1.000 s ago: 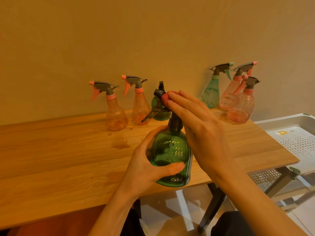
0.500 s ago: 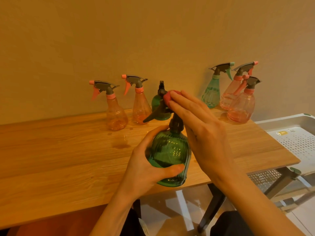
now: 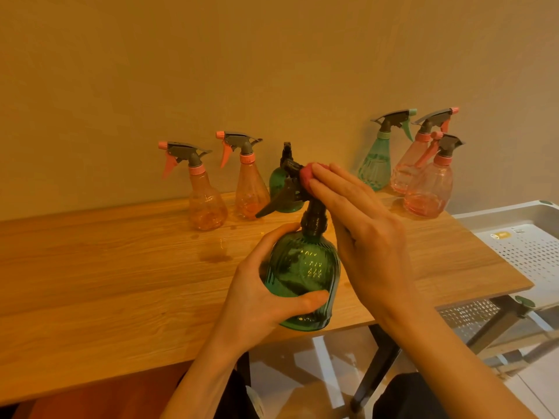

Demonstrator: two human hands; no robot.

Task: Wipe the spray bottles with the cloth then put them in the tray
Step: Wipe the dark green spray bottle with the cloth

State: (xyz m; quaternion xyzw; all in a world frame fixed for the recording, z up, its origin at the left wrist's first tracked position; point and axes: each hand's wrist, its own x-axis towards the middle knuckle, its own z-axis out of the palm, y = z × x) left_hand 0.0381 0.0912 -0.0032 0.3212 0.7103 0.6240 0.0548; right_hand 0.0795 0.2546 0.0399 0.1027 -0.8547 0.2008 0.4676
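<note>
A dark green spray bottle point(image 3: 302, 273) with a black trigger head is held upright above the table's front edge. My left hand point(image 3: 260, 309) grips its round body, thumb across the front. My right hand point(image 3: 363, 237) presses a small pink cloth point(image 3: 307, 175) against the back of the trigger head with straight fingers; most of the cloth and the thumb are hidden. The white perforated tray point(image 3: 514, 213) stands to the right of the table, lower than its top.
Along the wall on the wooden table point(image 3: 121, 282) stand two orange bottles point(image 3: 207, 204), another green bottle point(image 3: 278, 182) behind the held one, a teal bottle point(image 3: 375, 167) and two pink bottles point(image 3: 429, 192). A wet patch point(image 3: 214, 255) marks the tabletop.
The held bottle has shifted slightly and my right hand's fingers have slid the cloth a little along the trigger head. My left hand's grip is unchanged.
</note>
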